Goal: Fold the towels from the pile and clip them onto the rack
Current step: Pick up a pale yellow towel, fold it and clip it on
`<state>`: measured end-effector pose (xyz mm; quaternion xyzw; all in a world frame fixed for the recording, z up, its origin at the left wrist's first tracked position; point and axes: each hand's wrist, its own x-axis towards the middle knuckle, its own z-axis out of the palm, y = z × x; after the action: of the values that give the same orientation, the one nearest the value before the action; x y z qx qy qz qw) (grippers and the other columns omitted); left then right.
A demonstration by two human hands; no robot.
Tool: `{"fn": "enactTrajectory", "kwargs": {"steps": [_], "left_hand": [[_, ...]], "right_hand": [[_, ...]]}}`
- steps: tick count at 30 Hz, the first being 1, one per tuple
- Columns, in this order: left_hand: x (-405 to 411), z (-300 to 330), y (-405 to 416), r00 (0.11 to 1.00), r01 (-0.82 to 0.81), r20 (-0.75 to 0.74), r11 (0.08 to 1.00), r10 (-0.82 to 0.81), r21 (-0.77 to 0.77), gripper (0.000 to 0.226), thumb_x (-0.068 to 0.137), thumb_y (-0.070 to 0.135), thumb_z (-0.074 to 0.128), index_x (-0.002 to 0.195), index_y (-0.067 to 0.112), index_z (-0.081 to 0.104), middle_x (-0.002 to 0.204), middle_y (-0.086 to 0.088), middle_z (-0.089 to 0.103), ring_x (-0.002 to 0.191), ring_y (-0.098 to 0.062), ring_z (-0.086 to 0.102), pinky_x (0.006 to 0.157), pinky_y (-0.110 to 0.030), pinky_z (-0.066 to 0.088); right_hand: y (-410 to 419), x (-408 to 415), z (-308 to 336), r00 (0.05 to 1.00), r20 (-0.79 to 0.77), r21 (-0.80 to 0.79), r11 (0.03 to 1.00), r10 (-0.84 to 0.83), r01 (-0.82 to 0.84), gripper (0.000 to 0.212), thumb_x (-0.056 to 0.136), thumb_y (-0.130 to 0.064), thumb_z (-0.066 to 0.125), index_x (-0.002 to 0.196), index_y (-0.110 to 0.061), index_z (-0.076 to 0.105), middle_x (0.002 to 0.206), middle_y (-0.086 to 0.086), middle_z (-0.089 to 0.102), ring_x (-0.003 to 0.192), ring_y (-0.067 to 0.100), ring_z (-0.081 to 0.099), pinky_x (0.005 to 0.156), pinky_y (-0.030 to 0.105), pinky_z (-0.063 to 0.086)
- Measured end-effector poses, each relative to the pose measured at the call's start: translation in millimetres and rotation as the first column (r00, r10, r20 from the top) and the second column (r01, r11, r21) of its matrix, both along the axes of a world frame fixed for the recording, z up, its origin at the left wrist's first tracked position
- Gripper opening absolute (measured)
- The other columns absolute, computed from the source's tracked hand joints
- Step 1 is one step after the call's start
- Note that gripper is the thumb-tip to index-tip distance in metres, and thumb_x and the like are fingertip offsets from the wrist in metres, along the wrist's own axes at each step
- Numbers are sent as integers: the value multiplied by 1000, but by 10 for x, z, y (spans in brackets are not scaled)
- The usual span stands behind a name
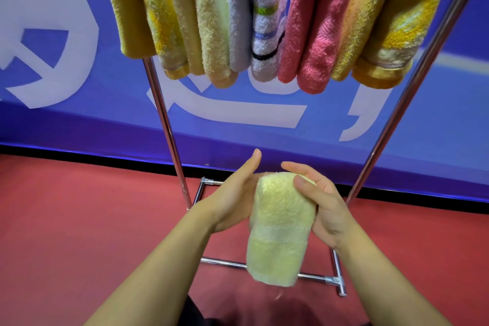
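Note:
A pale yellow folded towel (pixel 280 230) hangs between my two hands in front of the rack. My left hand (pixel 235 193) supports its upper left side from behind, fingers stretched upward. My right hand (pixel 322 201) grips its top right edge, thumb pressed on the front. The metal rack (pixel 169 124) stands just beyond, and several folded towels hang from its top: mustard yellow (pixel 132 13), cream (pixel 209 24), lilac with stripes (pixel 259 24), pink (pixel 317 24) and golden yellow (pixel 389 26). The clips and the towel pile are out of view.
The rack's chrome base bars (pixel 312 276) lie on the red floor (pixel 79 219) under my hands. A blue banner with white lettering (pixel 79 61) closes off the back behind the rack. A dark patch shows at the bottom edge.

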<state>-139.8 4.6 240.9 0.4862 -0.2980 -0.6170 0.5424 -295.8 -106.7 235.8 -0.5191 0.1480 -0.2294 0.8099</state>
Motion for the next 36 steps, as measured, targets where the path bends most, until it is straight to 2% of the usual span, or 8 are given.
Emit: {"fn": "enactTrajectory", "kwargs": {"steps": [3, 9, 14, 17, 21, 26, 33, 36], "left_hand": [[-104, -50, 60, 999, 0, -45, 1000, -1, -19, 88, 97, 76, 19, 150, 11, 49, 150, -13, 55, 141, -30, 50, 123, -56, 28], [-151, -109, 47, 1000, -23, 0, 997, 23, -74, 85, 92, 73, 27, 148, 14, 51, 145, -9, 60, 138, -25, 54, 122, -50, 32], [-219, -198, 66, 999, -39, -14, 995, 37, -94, 92, 78, 78, 65, 146, 18, 53, 144, -11, 61, 137, -27, 55, 120, -52, 36], [-211, -200, 69, 996, -67, 50, 994, 72, -87, 92, 74, 73, 74, 144, 17, 54, 140, -12, 64, 134, -30, 58, 117, -53, 39], [-216, -183, 54, 983, -81, 157, 992, 95, -97, 72, 82, 54, 78, 135, 9, 61, 132, -19, 67, 127, -39, 61, 111, -53, 46], [-247, -218, 30, 955, -131, 259, 988, 147, -78, 36, 88, 29, 78, 119, 11, 72, 118, -13, 75, 113, -30, 71, 102, -44, 54], [-257, -248, 2, 940, -196, 270, 978, 206, -63, 28, 93, 23, 73, 118, 11, 73, 115, -12, 77, 110, -29, 73, 100, -46, 56], [-201, -251, -10, 928, -261, 257, 963, 270, -70, 27, 95, 23, 71, 118, 8, 73, 115, -12, 77, 109, -30, 73, 102, -51, 54]], "right_hand": [[-32, -27, 12, 1000, 0, 56, 998, -16, 16, 37, 82, -15, 67, 119, -16, 74, 100, 17, 74, 87, 26, 73, 78, 35, 61], [-16, -46, 26, 1000, -11, 87, 996, 9, -8, 44, 80, -11, 70, 124, -17, 71, 107, 19, 73, 94, 27, 73, 82, 36, 61], [-26, -35, 21, 999, -37, 29, 999, -20, 21, 46, 81, -5, 76, 123, -23, 71, 114, 21, 72, 100, 31, 70, 89, 41, 59], [-37, -27, 12, 998, -59, -14, 999, -29, 29, 44, 80, -5, 73, 120, -24, 72, 116, 20, 72, 103, 32, 69, 93, 46, 57], [-38, -26, 15, 995, -75, -104, 993, -65, 57, 42, 78, -9, 76, 118, -24, 73, 116, 16, 74, 104, 30, 70, 94, 48, 57], [-56, 5, -13, 990, -70, -193, 975, -124, 109, 40, 81, -9, 76, 118, -24, 73, 115, 12, 75, 104, 26, 71, 94, 44, 57], [-95, 37, -91, 979, -106, -304, 943, -173, 133, 45, 84, -20, 82, 125, -37, 69, 127, 5, 70, 120, 29, 66, 107, 53, 50], [-143, 53, -116, 974, -90, -215, 959, -209, 186, 55, 80, -25, 84, 131, -33, 64, 119, 14, 74, 117, 33, 68, 106, 52, 50]]}}
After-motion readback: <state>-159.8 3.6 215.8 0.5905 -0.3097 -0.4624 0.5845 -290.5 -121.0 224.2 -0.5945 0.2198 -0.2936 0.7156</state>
